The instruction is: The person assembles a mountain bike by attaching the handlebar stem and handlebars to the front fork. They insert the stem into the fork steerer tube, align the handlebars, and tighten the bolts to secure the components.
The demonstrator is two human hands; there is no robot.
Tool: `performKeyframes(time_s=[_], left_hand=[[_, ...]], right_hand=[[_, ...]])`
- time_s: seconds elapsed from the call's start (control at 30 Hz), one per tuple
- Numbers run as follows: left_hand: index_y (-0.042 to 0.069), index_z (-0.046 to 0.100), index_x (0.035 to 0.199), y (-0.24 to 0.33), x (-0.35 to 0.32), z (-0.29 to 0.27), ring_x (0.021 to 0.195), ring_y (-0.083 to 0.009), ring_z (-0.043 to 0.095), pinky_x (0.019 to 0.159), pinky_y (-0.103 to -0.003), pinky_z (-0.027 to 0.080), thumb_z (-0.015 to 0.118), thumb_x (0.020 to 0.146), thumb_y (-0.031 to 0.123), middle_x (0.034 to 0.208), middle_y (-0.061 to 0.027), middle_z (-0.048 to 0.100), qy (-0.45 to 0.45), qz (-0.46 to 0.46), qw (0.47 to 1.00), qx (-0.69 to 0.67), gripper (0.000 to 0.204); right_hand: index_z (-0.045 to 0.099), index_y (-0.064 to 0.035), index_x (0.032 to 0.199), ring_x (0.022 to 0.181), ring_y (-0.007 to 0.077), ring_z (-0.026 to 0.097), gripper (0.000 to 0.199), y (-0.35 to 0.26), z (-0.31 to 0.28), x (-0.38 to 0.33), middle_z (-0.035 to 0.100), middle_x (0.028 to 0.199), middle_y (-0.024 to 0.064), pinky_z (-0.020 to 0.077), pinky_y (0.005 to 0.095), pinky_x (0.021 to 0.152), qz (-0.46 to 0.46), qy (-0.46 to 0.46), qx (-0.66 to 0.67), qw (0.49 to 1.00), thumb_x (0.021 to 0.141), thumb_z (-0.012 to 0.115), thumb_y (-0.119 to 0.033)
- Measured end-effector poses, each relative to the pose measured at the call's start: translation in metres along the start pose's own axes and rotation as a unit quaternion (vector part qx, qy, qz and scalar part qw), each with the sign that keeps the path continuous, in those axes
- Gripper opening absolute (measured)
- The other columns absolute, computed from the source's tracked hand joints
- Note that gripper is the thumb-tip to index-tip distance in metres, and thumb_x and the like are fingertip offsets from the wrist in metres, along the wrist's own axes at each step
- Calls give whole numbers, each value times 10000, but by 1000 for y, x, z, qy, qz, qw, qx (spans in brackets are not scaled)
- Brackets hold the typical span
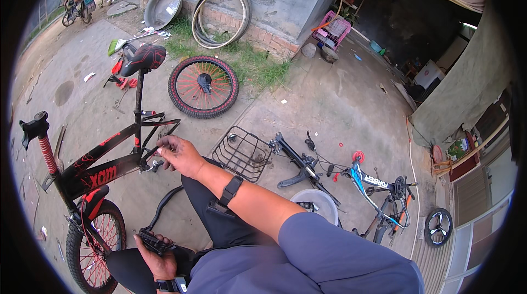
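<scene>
A black bicycle frame with red markings [96, 177] stands at the left, its black saddle [144, 59] on a tall post and its front wheel [93, 250] fitted. My right hand [180, 155] is at the rear end of the frame, its fingers curled and pinched together. Whatever they grip there is too small to make out. Low down by my knee, my left hand [159, 258] lies palm up, fingers closed around a black pedal-like part [156, 242]. A bent black tube [164, 200] runs up from beside that part; whether the two are joined cannot be told.
A loose wheel with red spokes [204, 83] lies ahead, near a black wire basket [241, 154]. At the right are a black fork-like part [296, 157], a white tub [315, 202] and a blue-and-white bicycle frame [359, 178]. Tires [245, 17] and a metal basin [163, 7] lean on the wall.
</scene>
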State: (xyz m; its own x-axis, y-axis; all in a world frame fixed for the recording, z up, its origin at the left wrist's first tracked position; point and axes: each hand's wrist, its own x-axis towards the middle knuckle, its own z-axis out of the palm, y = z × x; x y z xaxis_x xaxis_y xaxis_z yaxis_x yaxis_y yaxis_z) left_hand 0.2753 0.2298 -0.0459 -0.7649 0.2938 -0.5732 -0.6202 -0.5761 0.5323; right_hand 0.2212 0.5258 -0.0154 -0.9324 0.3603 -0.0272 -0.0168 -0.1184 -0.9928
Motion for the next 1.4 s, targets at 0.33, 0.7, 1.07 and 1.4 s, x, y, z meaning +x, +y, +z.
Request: performKeyframes(time_s=[0.33,0.7,1.07,1.4], left_hand=[[100,592,1006,-1,2,-6,696,-198,551,679,-336,459,594,992,611,757,-63,583,-11,-9,1000,0,511],[91,594,1015,-2,2,-3,690,-198,554,675,-334,462,605,988,606,756,-66,585,-8,-3,1000,2,516],[89,593,1020,-2,1,-3,688,-194,556,671,-333,464,593,996,601,751,-66,584,-8,0,1000,3,513],[97,594,1019,-1,-3,4,684,-191,554,672,-338,456,585,1001,599,743,-55,581,-4,7,1000,4,502]], right_hand=[[578,-5,1256,667,114,663,269,-1,1,-1,669,984,57,510,253,523,7,3,15,1000,1036,606,-157],[581,-10,1236,662,113,655,251,1,0,-1,667,967,53,500,252,520,-5,2,8,1000,1033,613,-155],[577,-9,1244,664,111,657,263,1,1,0,669,974,56,502,251,523,-4,1,7,1000,1031,618,-158],[580,-4,1242,666,109,658,261,4,1,1,676,980,59,507,251,523,-4,3,8,1000,1033,616,-156]])
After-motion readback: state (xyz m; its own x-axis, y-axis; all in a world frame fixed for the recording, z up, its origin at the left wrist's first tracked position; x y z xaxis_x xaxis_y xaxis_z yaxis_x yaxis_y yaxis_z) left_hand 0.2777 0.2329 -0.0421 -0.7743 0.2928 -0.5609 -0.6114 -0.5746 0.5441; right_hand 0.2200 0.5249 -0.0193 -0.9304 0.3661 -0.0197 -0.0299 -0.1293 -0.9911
